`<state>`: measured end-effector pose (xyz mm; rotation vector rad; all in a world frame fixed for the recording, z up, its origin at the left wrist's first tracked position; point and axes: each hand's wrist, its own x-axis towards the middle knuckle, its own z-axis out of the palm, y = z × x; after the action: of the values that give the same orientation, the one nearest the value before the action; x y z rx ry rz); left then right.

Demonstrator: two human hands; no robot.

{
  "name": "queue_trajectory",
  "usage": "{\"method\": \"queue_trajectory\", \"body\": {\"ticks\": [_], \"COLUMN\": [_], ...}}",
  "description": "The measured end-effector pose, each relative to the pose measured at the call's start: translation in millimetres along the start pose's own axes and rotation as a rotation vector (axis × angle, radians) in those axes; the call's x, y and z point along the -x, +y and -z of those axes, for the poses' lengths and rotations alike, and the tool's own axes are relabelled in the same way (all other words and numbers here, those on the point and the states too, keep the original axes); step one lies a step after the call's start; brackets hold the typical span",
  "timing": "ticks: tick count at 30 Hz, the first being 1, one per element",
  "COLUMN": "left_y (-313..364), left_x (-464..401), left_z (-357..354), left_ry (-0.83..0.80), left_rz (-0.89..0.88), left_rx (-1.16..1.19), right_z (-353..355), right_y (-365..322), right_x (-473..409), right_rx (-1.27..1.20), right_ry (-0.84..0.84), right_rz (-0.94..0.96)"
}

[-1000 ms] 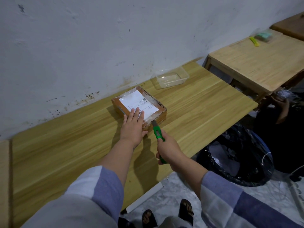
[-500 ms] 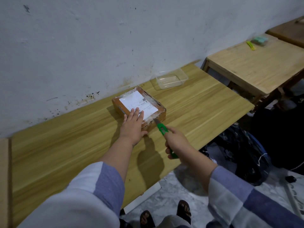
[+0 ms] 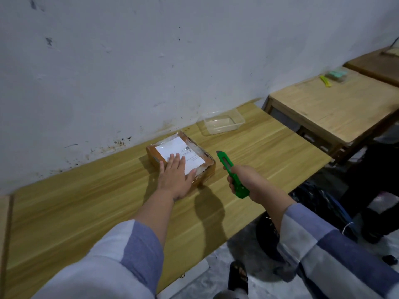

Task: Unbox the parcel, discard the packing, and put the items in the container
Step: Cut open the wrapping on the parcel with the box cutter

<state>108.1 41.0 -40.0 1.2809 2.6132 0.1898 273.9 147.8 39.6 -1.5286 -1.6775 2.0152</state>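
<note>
A flat brown cardboard parcel (image 3: 203,155) with a white label and clear tape lies on the wooden table (image 3: 86,203) near the wall. My left hand (image 3: 176,175) presses flat on its near corner, fingers straight. My right hand (image 3: 246,181) grips a green box cutter (image 3: 231,172), held just right of the parcel and clear of it, tip pointing away from me. A clear plastic container (image 3: 223,123) stands behind the parcel by the wall.
A black bin bag (image 3: 319,210) sits on the floor below the table's right end. A second wooden table (image 3: 336,108) stands to the right with small green and yellow objects (image 3: 331,77). My sandalled feet show at the bottom.
My right hand has pulled the cutter away from the parcel's near edge and moved it to the right. The left hand stays pressed on the parcel.
</note>
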Motion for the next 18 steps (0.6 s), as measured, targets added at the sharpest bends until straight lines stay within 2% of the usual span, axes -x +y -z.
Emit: {"method": "queue_trajectory", "body": {"ticks": [6,10,13,18], "left_y": [3,0,0,3], "left_x": [-25,-44,-54,-54], "left_z": [8,10,6,-9], "left_ry": [-0.022,-0.013,-0.003,0.1], "left_rz": [0.065,0.15,0.224,0.274], "left_rx": [0.001,-0.008,-0.017,-0.073], "right_z": [3,-2,-8,-20], "right_y": [-29,-48,-58,-65], "right_x": [-32,-67,-105,-170], "right_rx": [0.276,0.294,0.413,0.625], "right_ry": [-0.001,-0.017,0.032,0.094], "right_rz": [0.088,0.177,0.238,0.353]}}
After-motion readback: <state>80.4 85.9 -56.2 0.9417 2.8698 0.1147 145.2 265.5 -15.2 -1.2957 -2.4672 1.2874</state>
